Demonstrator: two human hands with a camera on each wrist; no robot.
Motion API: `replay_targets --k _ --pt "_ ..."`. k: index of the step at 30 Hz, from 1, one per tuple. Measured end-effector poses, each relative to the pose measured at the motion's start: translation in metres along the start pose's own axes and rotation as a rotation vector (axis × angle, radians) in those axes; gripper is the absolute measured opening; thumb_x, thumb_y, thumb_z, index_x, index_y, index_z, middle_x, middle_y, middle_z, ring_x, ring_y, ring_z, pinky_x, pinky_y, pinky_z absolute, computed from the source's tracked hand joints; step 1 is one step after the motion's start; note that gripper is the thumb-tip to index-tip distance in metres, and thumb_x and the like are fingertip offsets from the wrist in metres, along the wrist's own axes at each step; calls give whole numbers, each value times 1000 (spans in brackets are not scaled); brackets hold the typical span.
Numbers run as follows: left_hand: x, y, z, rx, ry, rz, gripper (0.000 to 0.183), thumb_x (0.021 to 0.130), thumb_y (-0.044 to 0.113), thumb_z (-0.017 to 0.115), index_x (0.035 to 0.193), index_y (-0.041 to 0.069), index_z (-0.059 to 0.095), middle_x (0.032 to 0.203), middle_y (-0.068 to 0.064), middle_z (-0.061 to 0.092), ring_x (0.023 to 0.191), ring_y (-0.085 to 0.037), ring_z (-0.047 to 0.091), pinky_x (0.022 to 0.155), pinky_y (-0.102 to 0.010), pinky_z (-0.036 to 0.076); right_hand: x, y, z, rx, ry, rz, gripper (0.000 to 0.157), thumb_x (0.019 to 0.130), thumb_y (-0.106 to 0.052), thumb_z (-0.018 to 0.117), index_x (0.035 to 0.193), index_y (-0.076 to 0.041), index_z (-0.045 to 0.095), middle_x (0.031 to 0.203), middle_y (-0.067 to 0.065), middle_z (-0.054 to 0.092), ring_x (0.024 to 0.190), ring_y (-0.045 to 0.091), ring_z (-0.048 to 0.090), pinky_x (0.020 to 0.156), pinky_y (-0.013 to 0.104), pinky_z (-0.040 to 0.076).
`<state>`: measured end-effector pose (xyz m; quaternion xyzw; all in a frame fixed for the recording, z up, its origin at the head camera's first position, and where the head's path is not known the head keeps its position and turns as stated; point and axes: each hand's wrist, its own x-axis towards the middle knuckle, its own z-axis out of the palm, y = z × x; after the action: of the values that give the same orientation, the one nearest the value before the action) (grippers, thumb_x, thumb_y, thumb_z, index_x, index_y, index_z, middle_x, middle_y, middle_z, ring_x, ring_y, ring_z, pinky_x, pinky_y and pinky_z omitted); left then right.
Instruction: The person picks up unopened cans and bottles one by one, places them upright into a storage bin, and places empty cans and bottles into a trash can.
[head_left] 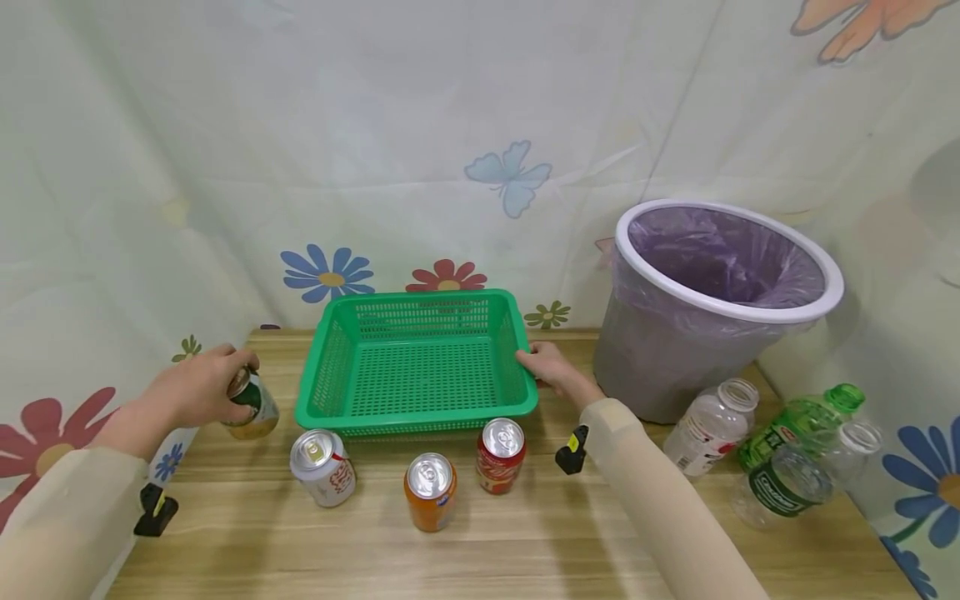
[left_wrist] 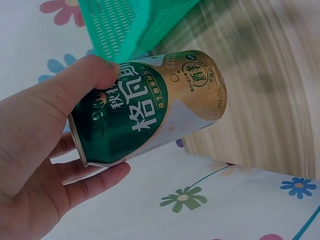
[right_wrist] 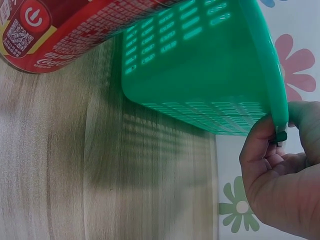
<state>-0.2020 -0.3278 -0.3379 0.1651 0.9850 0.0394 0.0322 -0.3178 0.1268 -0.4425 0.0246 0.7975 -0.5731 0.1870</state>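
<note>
With thumb and fingers around its top end, my left hand grips a green and gold drink can at the table's left side. A green plastic basket with perforated walls stands at the back of the table. My right hand pinches the basket's right rim, thumb on one side and curled fingers on the other, as the right wrist view shows. In front of the basket stand a white can, an orange can and a red Coca-Cola can, all upright.
A grey bin lined with a purple bag stands at the back right. Near the right edge are a clear bottle with a white label, a green bottle and a clear bottle with a dark green label. Floral cloth hangs behind.
</note>
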Motion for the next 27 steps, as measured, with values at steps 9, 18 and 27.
replay_targets --k 9,18,27 --pt "13 5 -19 21 -12 27 52 67 24 78 109 4 54 88 -10 52 67 -17 50 52 -31 43 0 0 -1 -2 -3 -5 36 91 -15 46 116 11 47 111 25 55 94 32 62 74 38 55" --pt "26 15 -40 40 -26 26 52 68 23 77 111 4 54 91 -11 52 71 -20 52 56 -33 44 2 0 -2 -17 -13 3 35 90 -15 46 114 11 48 111 27 55 94 34 62 73 37 55" --pt "42 31 -55 64 -26 62 49 70 21 76 111 7 55 94 -10 52 74 -21 52 60 -36 45 -2 -5 -2 -30 -10 16 31 91 -15 47 111 8 48 107 24 56 85 26 64 72 35 55"
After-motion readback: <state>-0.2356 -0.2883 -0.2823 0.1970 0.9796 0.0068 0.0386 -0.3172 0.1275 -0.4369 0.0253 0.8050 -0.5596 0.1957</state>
